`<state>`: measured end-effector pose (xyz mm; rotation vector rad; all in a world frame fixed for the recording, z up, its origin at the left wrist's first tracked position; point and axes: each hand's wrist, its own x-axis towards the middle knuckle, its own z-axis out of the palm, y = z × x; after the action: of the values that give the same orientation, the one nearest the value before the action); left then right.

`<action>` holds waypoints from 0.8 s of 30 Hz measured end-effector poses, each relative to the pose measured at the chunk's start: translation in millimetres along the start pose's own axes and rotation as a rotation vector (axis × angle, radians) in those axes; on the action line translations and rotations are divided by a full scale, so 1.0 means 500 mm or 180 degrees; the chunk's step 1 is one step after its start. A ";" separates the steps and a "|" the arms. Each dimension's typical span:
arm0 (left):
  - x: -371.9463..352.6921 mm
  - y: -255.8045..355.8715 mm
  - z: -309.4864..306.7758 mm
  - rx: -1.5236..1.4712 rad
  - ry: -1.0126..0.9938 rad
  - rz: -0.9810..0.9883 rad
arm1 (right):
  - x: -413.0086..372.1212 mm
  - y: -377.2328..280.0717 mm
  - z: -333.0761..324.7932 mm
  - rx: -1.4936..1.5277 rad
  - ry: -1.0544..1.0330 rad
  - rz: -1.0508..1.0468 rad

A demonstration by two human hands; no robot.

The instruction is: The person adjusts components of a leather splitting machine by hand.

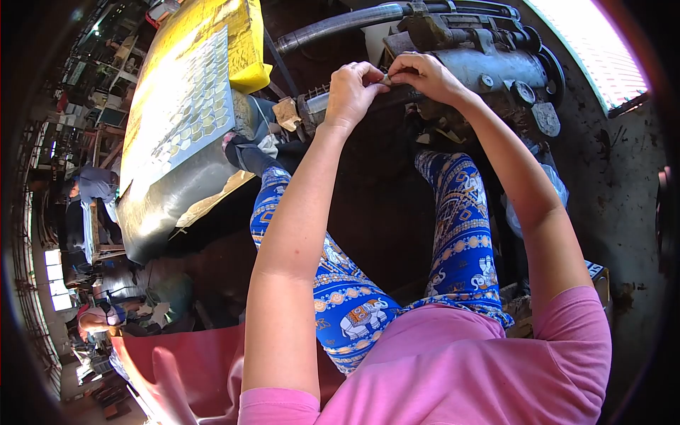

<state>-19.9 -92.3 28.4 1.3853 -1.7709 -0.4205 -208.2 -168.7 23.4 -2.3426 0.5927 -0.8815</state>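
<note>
Out in front of me, my left hand (352,92) and my right hand (427,76) meet, thumbs and fingers pinched together. Between the fingertips shows a tiny tan bit (386,80), too small to name. Both hands are in front of a machine with a grey metal body (489,67), which looks like an industrial sewing machine. Below and left of my left hand, a small tan block or scrap (286,114) sits at the end of the machine's metal arm (316,106).
To the left, a sheet bearing rows of pale cut pieces (202,95) lies over a yellow cover (244,42). Dark red material (191,372) hangs at lower left. A handwheel (551,74) stands at the machine's right end. Other people (97,184) are farther back on the left.
</note>
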 end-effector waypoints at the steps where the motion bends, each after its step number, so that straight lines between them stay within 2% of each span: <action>1: 0.001 -0.003 0.002 0.0006 0.0007 0.0053 | 0.000 0.001 0.000 0.0033 -0.0029 0.0030; 7: 0.004 -0.017 0.006 0.0150 0.0052 0.0195 | -0.008 0.015 0.003 -0.0394 0.0186 -0.0314; 10: 0.007 -0.030 0.009 0.0369 0.0071 0.0286 | -0.022 -0.013 0.012 -0.0208 0.0444 0.0026; 15: 0.014 -0.031 0.003 0.0545 -0.0085 0.0369 | -0.040 -0.018 0.029 -0.0257 0.0527 -0.0211; 21: 0.003 -0.025 0.005 0.0092 0.0078 0.0144 | -0.026 -0.005 0.021 -0.0249 0.0450 -0.0323; 24: 0.005 0.005 -0.005 -0.0275 0.0473 -0.0064 | -0.022 0.000 0.018 -0.0266 0.0388 -0.0294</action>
<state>-19.9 -93.3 32.8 1.3396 -1.6015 -0.3900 -209.4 -159.4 13.0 -2.4205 0.5848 -1.0669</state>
